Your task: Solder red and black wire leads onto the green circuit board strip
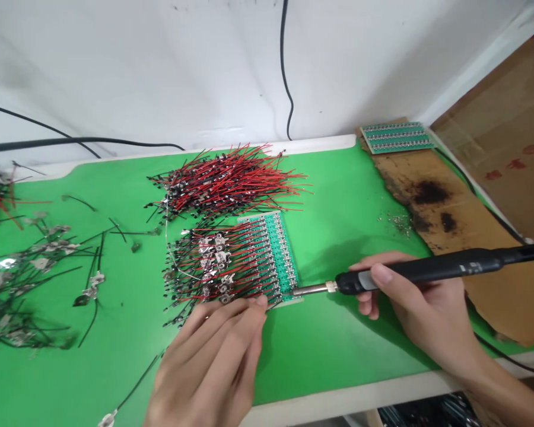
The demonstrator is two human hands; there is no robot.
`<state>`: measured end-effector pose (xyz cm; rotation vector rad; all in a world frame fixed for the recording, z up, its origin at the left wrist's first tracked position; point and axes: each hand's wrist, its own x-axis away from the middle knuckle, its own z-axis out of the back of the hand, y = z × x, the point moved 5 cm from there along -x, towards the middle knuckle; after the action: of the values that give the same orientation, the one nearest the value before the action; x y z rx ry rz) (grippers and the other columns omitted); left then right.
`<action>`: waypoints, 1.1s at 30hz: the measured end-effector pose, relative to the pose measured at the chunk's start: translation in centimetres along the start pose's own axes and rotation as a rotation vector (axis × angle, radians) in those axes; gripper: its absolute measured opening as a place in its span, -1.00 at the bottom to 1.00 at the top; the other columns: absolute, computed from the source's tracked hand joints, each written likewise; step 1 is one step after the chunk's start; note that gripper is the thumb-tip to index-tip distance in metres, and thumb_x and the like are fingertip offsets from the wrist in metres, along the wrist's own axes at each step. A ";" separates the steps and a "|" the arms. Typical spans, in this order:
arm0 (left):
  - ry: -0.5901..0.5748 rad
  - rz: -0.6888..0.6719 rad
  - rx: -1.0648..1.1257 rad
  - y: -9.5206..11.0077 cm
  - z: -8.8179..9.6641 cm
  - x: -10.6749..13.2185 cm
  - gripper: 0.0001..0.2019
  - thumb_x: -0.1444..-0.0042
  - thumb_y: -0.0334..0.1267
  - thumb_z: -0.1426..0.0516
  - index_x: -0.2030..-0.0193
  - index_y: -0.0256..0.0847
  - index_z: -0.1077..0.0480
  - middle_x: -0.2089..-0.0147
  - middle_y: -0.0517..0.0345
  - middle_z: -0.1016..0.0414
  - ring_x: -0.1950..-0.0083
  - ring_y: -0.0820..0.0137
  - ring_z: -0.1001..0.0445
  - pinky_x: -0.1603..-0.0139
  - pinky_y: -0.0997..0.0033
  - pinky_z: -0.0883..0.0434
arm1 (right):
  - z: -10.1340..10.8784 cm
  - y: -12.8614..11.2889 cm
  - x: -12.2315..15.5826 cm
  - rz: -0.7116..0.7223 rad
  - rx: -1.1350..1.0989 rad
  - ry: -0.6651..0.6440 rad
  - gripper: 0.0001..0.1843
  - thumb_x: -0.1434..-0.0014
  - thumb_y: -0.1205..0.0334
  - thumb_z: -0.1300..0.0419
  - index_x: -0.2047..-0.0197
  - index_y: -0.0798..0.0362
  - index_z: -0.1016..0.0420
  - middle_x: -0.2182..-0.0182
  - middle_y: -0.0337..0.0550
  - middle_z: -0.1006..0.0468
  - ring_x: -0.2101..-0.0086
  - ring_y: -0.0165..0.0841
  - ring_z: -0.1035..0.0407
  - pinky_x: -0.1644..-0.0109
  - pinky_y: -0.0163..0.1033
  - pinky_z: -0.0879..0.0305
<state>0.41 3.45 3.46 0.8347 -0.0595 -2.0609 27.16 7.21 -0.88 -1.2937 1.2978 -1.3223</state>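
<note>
On the green tabletop, a green circuit board sits toward the front edge, red and black wires fanned off its left side, a loose wire pile just beyond. Left hand has fingers pressed together, fingertips on the wires by the board's near edge. Right hand pinches a soldering iron, tip just beside the board's right corner, open green surface running right toward scorched cardboard.
</note>
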 end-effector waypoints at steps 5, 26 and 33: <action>-0.016 -0.001 0.000 0.0 0.1 0.2 -0.74 -0.39 -0.59 -0.23 -0.14 -0.33 -0.56 0.00 0.15 -0.78 -0.06 0.51 -0.72 -0.54 0.46 -0.33 | 0.0 -0.1 0.2 -0.005 -0.002 0.006 -0.78 -0.38 0.00 -0.50 0.19 -0.04 -0.84 0.53 -0.18 -0.69 0.57 -0.40 -0.58 0.53 -0.42 -0.56; 0.014 0.012 0.012 0.2 0.0 0.0 -0.65 -0.34 -0.64 -0.27 -0.20 -0.32 -0.54 0.01 0.14 -0.77 -0.03 0.48 -0.72 -0.38 0.42 -0.44 | 0.3 -0.5 0.6 0.105 0.094 -0.061 -0.86 -0.45 0.12 -0.44 0.12 -0.04 -0.81 0.51 -0.18 -0.71 0.57 -0.33 -0.61 0.53 -0.34 -0.61; 0.015 0.012 0.031 0.2 0.0 -0.2 -0.68 -0.35 -0.64 -0.26 -0.16 -0.31 -0.53 0.01 0.14 -0.78 -0.01 0.47 -0.73 -0.34 0.43 -0.46 | 0.1 -0.8 0.9 0.115 0.133 -0.051 -0.84 -0.43 0.06 -0.45 0.13 -0.07 -0.82 0.53 -0.20 -0.70 0.59 -0.32 -0.59 0.55 -0.31 -0.61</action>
<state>0.63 3.41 3.65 0.8669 -0.0885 -2.0469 27.25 6.40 -0.04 -1.1377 1.2098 -1.2654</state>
